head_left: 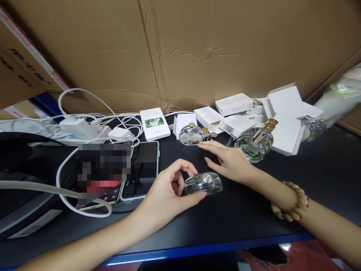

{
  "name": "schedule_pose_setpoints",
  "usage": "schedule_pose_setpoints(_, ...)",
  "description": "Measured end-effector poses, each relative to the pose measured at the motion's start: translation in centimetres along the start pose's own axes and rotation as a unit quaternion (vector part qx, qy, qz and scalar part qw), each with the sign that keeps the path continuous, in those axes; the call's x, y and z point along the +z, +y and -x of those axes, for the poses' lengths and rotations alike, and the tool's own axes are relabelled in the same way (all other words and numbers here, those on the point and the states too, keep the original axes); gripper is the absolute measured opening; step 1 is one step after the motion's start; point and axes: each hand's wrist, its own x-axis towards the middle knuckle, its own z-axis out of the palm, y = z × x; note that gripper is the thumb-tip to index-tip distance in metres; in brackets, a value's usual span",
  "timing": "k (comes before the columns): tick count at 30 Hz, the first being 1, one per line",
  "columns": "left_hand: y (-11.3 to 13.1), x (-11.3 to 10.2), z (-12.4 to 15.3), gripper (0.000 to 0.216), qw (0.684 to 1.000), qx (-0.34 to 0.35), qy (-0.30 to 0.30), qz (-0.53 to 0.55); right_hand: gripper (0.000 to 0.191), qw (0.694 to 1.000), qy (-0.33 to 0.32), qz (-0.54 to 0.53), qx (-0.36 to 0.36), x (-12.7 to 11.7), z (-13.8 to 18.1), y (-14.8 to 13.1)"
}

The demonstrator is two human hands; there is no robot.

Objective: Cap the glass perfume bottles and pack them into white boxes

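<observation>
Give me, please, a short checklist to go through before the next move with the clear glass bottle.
1. Hold on the bottle: ok. The left hand has its thumb and fingers closed on the clear bottle.
2. Bottle top: ok. No gold cap sits on it.
3. Right hand free: ok. It is open and holds nothing.
4. Gold caps near: ok. They lie just past the right fingertips, beside the capped bottle.
5. Right hand apart from the glass dish: cannot tell, they are very close.
6. Phone apart from the bottle: ok, it lies left of the left hand.
</observation>
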Motion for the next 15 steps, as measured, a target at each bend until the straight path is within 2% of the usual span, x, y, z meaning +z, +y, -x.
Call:
schedule_pose_setpoints(3, 0.0, 0.0, 0.0, 0.026, 1.0, -0.003, -0.005, 0.007, 0.033, 1.0, 0.004, -0.001, 0.008, 0.0, -0.1, 0.0)
schedule_pose_setpoints(8, 0.1, -0.1, 0.2, 0.025, 1.0, 0.002, -0.01, -0.005, 0.025, 0.996, 0.065, 0.029, 0.051, -0.1, -0.1, 0.3)
schedule_pose_setpoints(12, 0.1, -0.1, 0.1, 0.024, 1.0, 0.006, -0.014, -0.014, 0.021, 0.996, 0.053, 0.04, 0.061, -0.1, -0.2, 0.7)
schedule_pose_setpoints(15, 0.1, -0.1, 0.1, 0.025, 1.0, 0.005, -0.014, -0.007, 0.021, 0.996, 0.068, 0.016, 0.058, 0.0, -0.1, 1.0)
